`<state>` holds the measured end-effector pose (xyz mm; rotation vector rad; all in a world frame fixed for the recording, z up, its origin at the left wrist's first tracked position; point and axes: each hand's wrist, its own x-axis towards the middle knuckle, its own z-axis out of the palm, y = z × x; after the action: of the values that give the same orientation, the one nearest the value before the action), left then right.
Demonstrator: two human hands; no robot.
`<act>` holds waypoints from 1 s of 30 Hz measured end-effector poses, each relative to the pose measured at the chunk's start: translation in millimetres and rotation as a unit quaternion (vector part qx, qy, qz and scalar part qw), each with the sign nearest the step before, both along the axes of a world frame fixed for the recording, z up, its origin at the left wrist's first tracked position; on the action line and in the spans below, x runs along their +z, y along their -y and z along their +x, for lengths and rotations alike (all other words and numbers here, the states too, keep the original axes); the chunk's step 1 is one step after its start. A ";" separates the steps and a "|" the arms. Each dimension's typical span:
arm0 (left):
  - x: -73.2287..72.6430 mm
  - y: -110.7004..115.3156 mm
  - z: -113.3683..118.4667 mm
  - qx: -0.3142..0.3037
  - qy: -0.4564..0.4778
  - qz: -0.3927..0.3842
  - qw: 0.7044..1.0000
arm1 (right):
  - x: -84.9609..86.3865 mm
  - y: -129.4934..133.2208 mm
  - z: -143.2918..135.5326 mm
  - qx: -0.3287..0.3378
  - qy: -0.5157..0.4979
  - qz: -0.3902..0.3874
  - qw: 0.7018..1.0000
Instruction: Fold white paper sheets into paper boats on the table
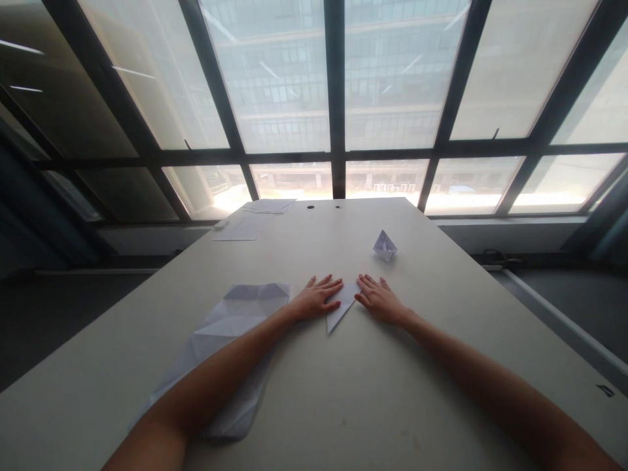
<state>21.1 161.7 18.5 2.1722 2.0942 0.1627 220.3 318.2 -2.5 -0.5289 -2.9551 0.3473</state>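
Observation:
A small folded paper triangle (342,306) lies flat on the white table (324,379), one point toward me. My left hand (316,298) rests on its left side, fingers spread and partly covering it. At the triangle's upper right corner, the fingertips of my right hand (379,298) touch the edge, with the palm down and the fingers stretched out. Beyond my right hand stands a folded paper boat (385,247). Under and beside my left forearm is a large creased sheet of paper (230,327), partly hidden by the arm.
Flat paper sheets (269,207) lie at the far left of the table, with another sheet (238,229) nearer. Two round holes, one a cable hole (310,207), are near the far edge. Tall windows (284,85) rise behind the table. A dark mark (605,390) sits at the right edge.

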 end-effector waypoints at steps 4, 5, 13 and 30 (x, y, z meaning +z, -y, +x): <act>0.1 -0.4 0.0 0.002 0.005 -0.002 1.000 | -2.5 -2.1 0.1 -0.038 0.003 0.002 0.999; 0.3 -0.4 0.1 0.003 0.005 -0.003 1.000 | -3.2 -2.3 0.0 -0.044 0.003 0.002 0.999; 0.9 0.5 0.5 0.008 0.000 -0.011 1.000 | -2.7 -1.3 2.4 -0.002 -0.006 0.007 1.000; -12.0 -2.8 -2.4 0.037 -0.026 0.008 0.999 | 5.1 4.5 5.9 0.061 0.004 0.000 0.998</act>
<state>18.7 164.6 6.6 2.1324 2.2101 0.1309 226.2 313.6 2.6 -0.3526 -3.0025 0.3582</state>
